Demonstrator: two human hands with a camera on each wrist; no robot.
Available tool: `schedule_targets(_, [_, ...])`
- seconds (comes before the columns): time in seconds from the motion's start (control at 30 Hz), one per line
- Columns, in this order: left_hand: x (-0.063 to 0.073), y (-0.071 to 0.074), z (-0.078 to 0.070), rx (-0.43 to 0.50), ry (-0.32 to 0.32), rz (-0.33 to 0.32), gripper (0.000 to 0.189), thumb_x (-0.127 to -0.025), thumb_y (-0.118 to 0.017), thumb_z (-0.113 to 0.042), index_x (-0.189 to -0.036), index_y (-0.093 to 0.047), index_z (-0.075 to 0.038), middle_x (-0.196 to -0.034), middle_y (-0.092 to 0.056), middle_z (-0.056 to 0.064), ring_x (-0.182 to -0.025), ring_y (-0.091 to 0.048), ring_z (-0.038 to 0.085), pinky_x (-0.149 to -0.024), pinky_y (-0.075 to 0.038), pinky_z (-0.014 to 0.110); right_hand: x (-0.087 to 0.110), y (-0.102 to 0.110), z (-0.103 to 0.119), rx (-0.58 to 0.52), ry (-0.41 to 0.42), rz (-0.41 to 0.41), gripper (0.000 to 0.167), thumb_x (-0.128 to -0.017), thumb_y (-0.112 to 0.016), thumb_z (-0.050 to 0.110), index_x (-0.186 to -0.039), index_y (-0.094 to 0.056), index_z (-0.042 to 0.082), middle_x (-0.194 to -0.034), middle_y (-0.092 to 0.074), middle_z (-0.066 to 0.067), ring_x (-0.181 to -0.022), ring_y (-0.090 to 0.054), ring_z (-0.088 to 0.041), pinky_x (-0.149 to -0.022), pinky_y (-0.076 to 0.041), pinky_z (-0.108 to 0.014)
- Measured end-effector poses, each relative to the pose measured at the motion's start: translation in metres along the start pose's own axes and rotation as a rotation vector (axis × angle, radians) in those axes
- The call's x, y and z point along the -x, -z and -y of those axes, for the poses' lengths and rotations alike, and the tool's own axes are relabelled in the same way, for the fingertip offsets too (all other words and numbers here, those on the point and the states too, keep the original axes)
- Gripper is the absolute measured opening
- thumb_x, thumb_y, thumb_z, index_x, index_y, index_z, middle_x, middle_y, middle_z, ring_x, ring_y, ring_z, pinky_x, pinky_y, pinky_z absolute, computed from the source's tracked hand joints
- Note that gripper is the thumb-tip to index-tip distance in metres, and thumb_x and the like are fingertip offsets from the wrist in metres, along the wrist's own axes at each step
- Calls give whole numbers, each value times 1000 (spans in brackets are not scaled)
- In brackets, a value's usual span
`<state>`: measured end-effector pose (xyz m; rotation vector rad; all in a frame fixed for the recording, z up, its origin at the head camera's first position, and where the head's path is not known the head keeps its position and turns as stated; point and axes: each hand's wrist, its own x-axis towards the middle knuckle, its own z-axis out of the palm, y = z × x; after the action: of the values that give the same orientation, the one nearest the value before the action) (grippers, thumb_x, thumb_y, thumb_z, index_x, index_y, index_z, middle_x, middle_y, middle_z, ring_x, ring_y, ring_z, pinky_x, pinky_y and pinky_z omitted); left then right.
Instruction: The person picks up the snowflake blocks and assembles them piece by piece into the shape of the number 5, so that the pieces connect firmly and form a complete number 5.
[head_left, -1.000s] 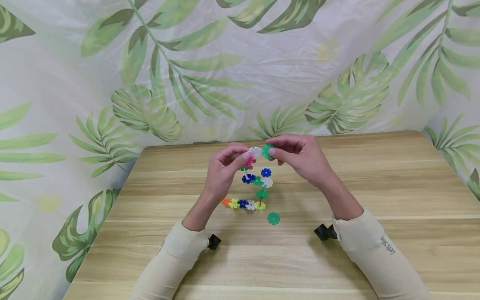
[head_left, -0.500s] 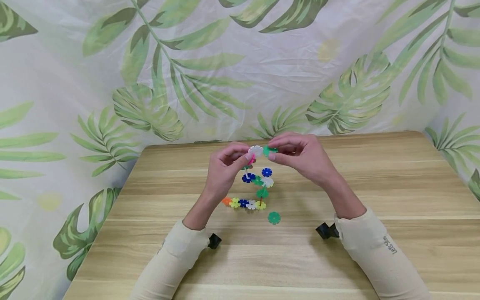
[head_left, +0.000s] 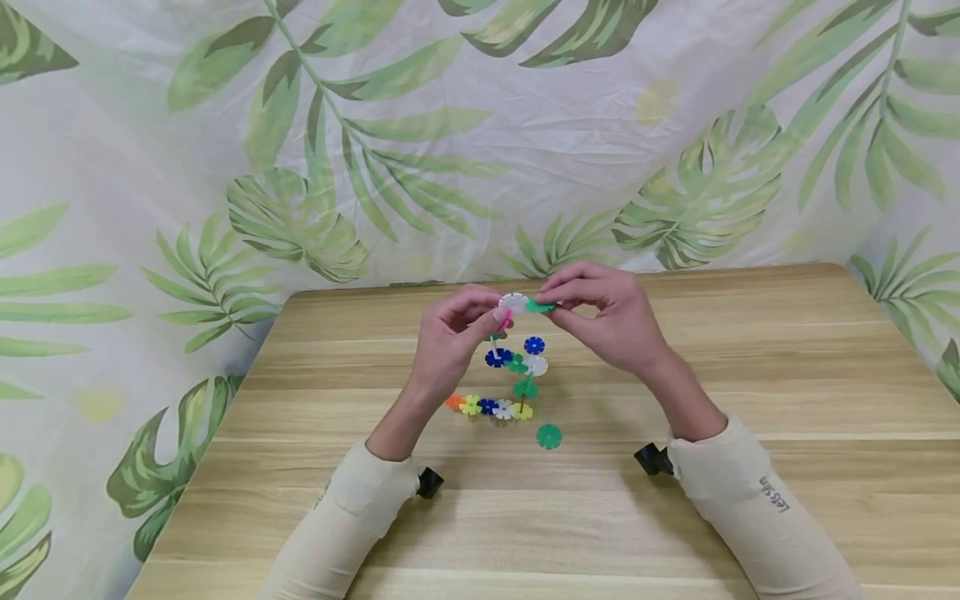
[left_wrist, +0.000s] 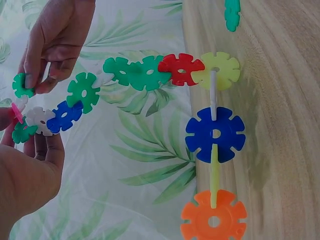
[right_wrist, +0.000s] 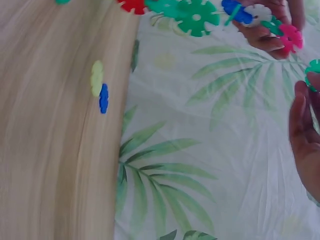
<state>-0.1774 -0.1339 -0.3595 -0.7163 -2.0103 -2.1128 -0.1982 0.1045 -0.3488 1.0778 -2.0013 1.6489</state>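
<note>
A chain of slotted plastic snowflake discs, in several colours, rises from the table towards my hands. My left hand (head_left: 453, 346) pinches its upper end at a pink disc (head_left: 505, 319), with a white disc (head_left: 514, 303) just above. My right hand (head_left: 615, 317) pinches a green disc (head_left: 538, 306) between thumb and fingers, its edge against or very near the white one. In the left wrist view, a thin white piece (left_wrist: 46, 71) shows edge-on by the right fingers. Blue (left_wrist: 65, 116), red (left_wrist: 181, 70) and orange discs (left_wrist: 200, 227) belong to the chain.
A loose green disc (head_left: 549, 436) lies on the wooden table (head_left: 525, 533) in front of the chain. Farther back is a blue disc (head_left: 534, 345); the right wrist view shows a yellow disc (right_wrist: 97, 78) beside it. A leaf-print cloth (head_left: 420, 167) hangs behind the table.
The right hand has tilted the green disc from facing the camera to nearly flat and shifted its fingers on it. The left hand keeps its hold on the chain.
</note>
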Motion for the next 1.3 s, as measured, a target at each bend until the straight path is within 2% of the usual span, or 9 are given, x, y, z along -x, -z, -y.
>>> schedule_targets(0.1, [0, 0, 0, 2, -1, 1, 18, -103, -64, 1, -114, -67, 15, -98, -76, -7, -86, -73, 15, -83, -64, 24, -1, -2, -4, 88, 155, -43, 23, -81, -81, -19, -96, -84, -1, -101, -77, -16, -89, -71, -11, -73, -56, -16])
schedule_targets(0.17, [0, 0, 0, 3, 0, 1, 19, -103, -64, 1, -114, -67, 16, -98, -76, -7, -86, -73, 15, -83, -64, 25, -1, -3, -6, 121, 227, -57, 24, -80, -81, -21, -94, -84, -1, -98, -77, -15, -87, -72, -13, -73, -55, -15])
schedule_targets(0.37, [1, 0, 0, 1, 7, -3, 19, -103, -64, 3, -114, -65, 17, -98, -76, -7, -86, -73, 9, -82, -64, 25, -4, -3, -9, 176, 332, -60, 25, -79, -81, -20, -92, -83, 1, -93, -78, -13, -78, -72, -17, -69, -55, -15])
schedule_targets(0.6, [2, 0, 1, -13, 12, -7, 17, -102, -67, 2, -113, -68, 15, -94, -78, -7, -84, -74, 9, -80, -66, 26, -4, -1, -12, 201, 367, -35, 22, -79, -84, -17, -92, -84, 1, -91, -78, -13, -79, -74, -21, -65, -56, -21])
schedule_targets(0.77, [2, -1, 2, -35, 17, -12, 17, -102, -69, 1, -112, -70, 14, -91, -78, -7, -81, -73, 11, -78, -66, 26, -3, -2, -16, 156, 373, -35, 4, -92, -81, -1, -91, -85, 0, -88, -77, -14, -77, -72, -21, -62, -53, -21])
schedule_targets(0.83, [2, -1, 2, -46, 19, -20, 16, -101, -69, 2, -111, -71, 14, -91, -78, -8, -81, -73, 10, -78, -65, 24, -4, -3, -17, 142, 374, -32, 6, -95, -80, 3, -91, -85, 0, -88, -77, -14, -76, -72, -22, -63, -51, -18])
schedule_targets(0.9, [3, -1, 1, -54, 22, -30, 16, -101, -70, 3, -111, -71, 15, -92, -78, -9, -81, -73, 7, -78, -64, 22, -4, -3, -17, 138, 375, -30, 4, -92, -81, -2, -90, -84, 0, -87, -77, -14, -76, -73, -23, -65, -51, -16])
schedule_targets(1.03, [2, -2, 2, -72, 8, -27, 15, -100, -69, 4, -111, -73, 15, -96, -77, -8, -83, -73, 6, -78, -64, 23, -4, -4, -15, 138, 367, -31, 22, -77, -83, -19, -88, -84, -1, -86, -77, -14, -78, -75, -25, -69, -53, -14])
schedule_targets(1.3, [3, -4, 1, -97, 2, -21, 15, -101, -70, 3, -107, -77, 15, -100, -73, 0, -83, -68, 10, -77, -63, 21, -4, -11, -17, 106, 377, -75, 27, -76, -78, -23, -83, -85, 2, -79, -77, -11, -74, -75, -19, -68, -54, -15])
